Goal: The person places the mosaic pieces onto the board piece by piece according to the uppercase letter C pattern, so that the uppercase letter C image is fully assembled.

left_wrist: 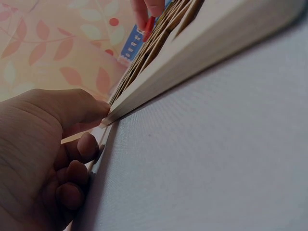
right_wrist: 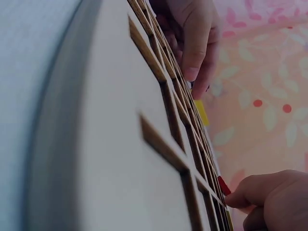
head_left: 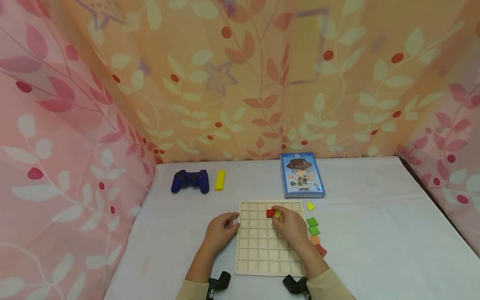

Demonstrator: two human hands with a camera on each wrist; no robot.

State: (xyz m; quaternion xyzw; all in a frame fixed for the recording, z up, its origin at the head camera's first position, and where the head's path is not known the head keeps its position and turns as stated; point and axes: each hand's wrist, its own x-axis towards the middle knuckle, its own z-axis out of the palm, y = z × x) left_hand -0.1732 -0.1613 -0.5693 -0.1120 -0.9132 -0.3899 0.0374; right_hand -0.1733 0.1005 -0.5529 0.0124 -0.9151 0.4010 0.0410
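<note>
The wooden grid board lies on the table. My right hand is over its upper part and pinches a small red tile between thumb and index finger. Seen in the right wrist view, the red tile stands tilted at the fingertips above the grid. A yellow piece shows in the gap between those fingers, partly covered by them. At the board's left edge, my left hand rests its thumb and index fingertips against the side. Its other fingers curl loosely below the thumb in the left wrist view.
Right of the board lie a yellow piece, two green tiles, an orange tile and red tiles. Behind are a blue game controller, a yellow bar and a blue card-game box. Patterned curtains surround the table.
</note>
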